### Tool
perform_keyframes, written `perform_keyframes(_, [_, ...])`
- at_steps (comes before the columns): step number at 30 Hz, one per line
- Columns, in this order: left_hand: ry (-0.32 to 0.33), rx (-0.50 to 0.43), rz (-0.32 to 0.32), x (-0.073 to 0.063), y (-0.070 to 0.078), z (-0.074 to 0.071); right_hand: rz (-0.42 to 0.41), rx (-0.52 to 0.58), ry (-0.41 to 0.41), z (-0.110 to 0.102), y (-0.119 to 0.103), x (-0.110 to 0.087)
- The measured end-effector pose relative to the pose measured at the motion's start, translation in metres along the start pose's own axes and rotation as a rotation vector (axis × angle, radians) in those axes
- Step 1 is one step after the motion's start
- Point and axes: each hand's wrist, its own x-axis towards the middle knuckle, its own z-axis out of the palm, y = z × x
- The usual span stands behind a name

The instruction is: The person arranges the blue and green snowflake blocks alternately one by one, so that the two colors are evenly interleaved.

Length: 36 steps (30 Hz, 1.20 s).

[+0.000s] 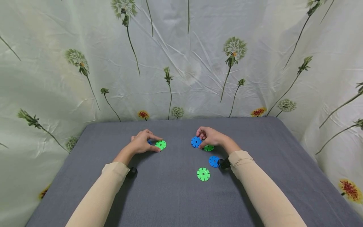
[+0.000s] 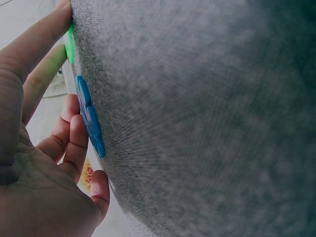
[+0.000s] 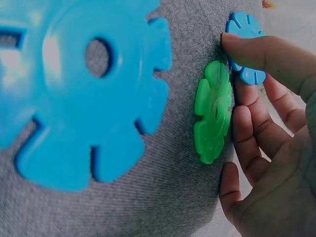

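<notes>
In the head view my left hand [image 1: 141,142] holds a green notched plastic disc [image 1: 160,145] by its rim, between thumb and index finger. A blue disc [image 2: 89,116] lies below that palm, mostly hidden in the head view, with curled fingers close to its edge in the left wrist view. My right hand [image 1: 212,137] pinches another blue disc [image 1: 196,142], thumb at the near rim and fingers at the far one. Beneath the right hand is a green disc [image 3: 213,113], partly covered in the head view.
Closer to me on the grey cloth-covered table [image 1: 170,195] lie another blue disc [image 1: 214,161], beside the right wrist's black camera [image 1: 224,163], and another green disc [image 1: 203,174]. A flower-printed curtain [image 1: 193,63] hangs behind the table and along its sides.
</notes>
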Motion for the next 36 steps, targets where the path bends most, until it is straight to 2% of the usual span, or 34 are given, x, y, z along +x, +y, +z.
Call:
perform_keyframes(9, [-0.001,-0.002,0.0,0.0001,-0.0006,0.0003,-0.025,-0.062,-0.012,-0.0008,-0.0012,-0.0013])
perform_keyframes(24, [-0.001,-0.007,-0.003,-0.0007,-0.0009,0.0002,0.005,-0.113,0.004,0.0018,-0.0033,-0.0022])
perform_keyframes(36, [0.002,-0.003,-0.006,0.0005,-0.0022,0.0012,-0.021,-0.111,0.015,0.0039,-0.0075,0.0016])
